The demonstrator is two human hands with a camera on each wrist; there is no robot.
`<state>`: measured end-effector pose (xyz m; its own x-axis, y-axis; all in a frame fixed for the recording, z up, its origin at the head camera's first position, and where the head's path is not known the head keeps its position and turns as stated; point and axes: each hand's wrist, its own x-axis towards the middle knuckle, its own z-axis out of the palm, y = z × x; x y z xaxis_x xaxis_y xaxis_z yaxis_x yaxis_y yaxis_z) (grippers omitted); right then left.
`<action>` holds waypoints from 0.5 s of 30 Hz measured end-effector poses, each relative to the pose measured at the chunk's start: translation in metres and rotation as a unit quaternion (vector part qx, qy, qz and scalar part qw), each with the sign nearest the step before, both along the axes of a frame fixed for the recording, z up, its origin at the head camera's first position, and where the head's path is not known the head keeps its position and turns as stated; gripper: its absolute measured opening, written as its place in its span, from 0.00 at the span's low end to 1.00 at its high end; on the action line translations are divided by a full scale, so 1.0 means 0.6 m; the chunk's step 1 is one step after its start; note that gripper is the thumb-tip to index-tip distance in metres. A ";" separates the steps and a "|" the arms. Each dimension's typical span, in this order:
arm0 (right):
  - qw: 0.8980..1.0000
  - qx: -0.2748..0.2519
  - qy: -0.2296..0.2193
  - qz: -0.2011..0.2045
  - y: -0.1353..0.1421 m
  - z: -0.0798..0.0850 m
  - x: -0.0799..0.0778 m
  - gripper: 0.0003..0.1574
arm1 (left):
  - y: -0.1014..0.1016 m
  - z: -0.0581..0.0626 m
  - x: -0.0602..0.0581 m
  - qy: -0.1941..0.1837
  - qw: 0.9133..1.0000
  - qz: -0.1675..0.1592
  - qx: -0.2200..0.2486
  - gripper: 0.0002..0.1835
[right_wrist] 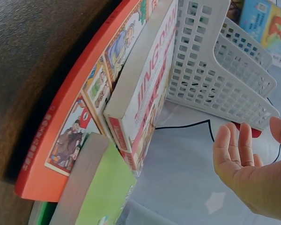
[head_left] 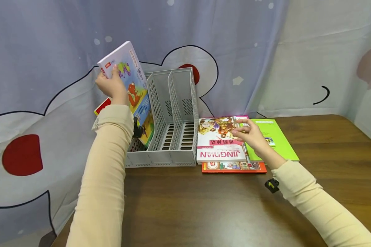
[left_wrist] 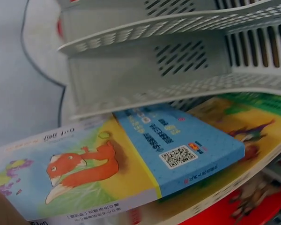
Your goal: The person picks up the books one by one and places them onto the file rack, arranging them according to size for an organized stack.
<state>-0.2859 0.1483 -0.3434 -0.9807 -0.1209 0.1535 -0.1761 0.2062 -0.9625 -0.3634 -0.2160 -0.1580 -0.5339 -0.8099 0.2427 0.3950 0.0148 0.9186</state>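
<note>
My left hand grips the upper end of a book with a fox on its cover, thumb across the front. That book leans at a tilt, its lower end in the left part of the grey file rack, beside other books in the same slot. Over the pile at the right, my right hand hovers with fingers loosely bent and nothing in them. Below and beside it lie a white JINGDIAN book and a lime green book.
An orange-red book lies under the white one. To the left of the rack, a red book corner pokes out behind my left wrist. A patterned curtain hangs behind the wooden table.
</note>
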 end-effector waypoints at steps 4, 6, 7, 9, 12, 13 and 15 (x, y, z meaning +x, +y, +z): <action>1.000 -0.003 -0.005 -0.001 -0.002 -0.005 0.001 0.33 | 0.005 -0.035 -0.001 -0.010 1.000 0.000 0.008 0.10; 1.000 -0.007 -0.009 0.000 -0.003 -0.008 0.001 0.34 | 0.007 -0.051 -0.004 -0.009 1.000 -0.010 0.020 0.10; 1.000 -0.008 -0.013 0.000 -0.003 -0.010 0.001 0.34 | 0.008 -0.058 -0.005 -0.009 1.000 -0.016 0.025 0.11; 1.000 -0.012 -0.017 0.000 -0.003 -0.012 0.003 0.34 | 0.010 -0.070 -0.008 -0.002 0.999 -0.031 0.031 0.11; 1.000 -0.012 -0.020 -0.003 0.001 -0.014 0.005 0.34 | 0.011 -0.087 -0.012 0.007 0.999 -0.044 0.031 0.12; 1.000 -0.010 -0.019 -0.004 0.001 -0.015 0.006 0.34 | 0.011 -0.092 -0.013 0.008 0.998 -0.045 0.032 0.12; 1.000 -0.009 -0.017 -0.004 0.002 -0.015 0.006 0.33 | 0.009 -0.103 -0.014 0.012 0.998 -0.043 0.038 0.12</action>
